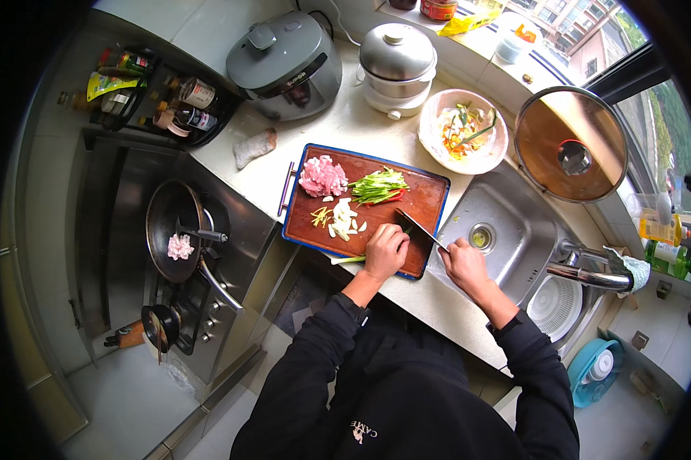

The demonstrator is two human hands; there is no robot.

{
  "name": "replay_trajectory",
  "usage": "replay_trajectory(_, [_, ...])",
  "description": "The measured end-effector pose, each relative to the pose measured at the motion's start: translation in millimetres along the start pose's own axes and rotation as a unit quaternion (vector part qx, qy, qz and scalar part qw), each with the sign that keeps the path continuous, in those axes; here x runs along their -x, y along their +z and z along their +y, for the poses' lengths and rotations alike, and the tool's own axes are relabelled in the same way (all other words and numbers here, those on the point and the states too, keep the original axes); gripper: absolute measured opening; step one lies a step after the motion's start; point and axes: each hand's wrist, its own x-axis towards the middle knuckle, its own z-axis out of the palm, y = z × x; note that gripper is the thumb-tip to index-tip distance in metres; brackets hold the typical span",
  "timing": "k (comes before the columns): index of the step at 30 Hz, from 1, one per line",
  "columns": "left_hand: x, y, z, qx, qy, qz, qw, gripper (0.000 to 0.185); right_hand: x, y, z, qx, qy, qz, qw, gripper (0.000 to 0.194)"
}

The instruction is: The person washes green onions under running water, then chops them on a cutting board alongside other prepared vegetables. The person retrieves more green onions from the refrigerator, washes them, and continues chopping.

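My right hand [466,264] grips the handle of a kitchen knife [417,225], its blade over the right part of a brown cutting board [345,155] with a blue rim. Beside the blade, my left hand [386,251] is closed on a green onion [349,260], whose white end sticks out over the board's near edge. Heaped on the board are diced raw meat [323,176], cut green vegetable pieces [379,185] with red pepper strips [388,198] along them, sliced garlic [342,217] and thin yellowish strips [321,216], perhaps ginger.
A steel sink [503,201] adjoins the board's right side. Behind stand a rice cooker [288,63], a small steel-lidded pot [397,63] and a bowl of scraps [463,132]. A glass lid [570,144] leans near the window. At left, a wok [173,218] with pale meat sits on the stove.
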Motion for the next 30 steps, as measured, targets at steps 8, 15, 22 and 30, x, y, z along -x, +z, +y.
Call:
replay_trajectory(8, [-8.2,0.5,-5.7,-0.007,-0.027,-0.026,0.999,0.009,0.6,-15.5,-20.4,0.059,-0.076,-0.012,0.995,0.032])
replay_trajectory(15, [-10.8,0.6,-10.1,-0.018,-0.026,-0.055,0.998,0.014,0.7,-19.6,-35.2,0.096,-0.104,-0.014,0.990,0.030])
replay_trajectory(22, [-13.2,2.7,-13.7,-0.013,-0.027,-0.054,0.998,0.015,2.7,-21.2,-35.8,0.101,-0.108,-0.027,0.989,0.024])
replay_trajectory(30, [-12.8,-2.3,-14.9,-0.019,0.006,-0.051,0.999,0.013,-19.8,-11.7,-31.6,0.071,-0.085,-0.114,0.987,0.017])
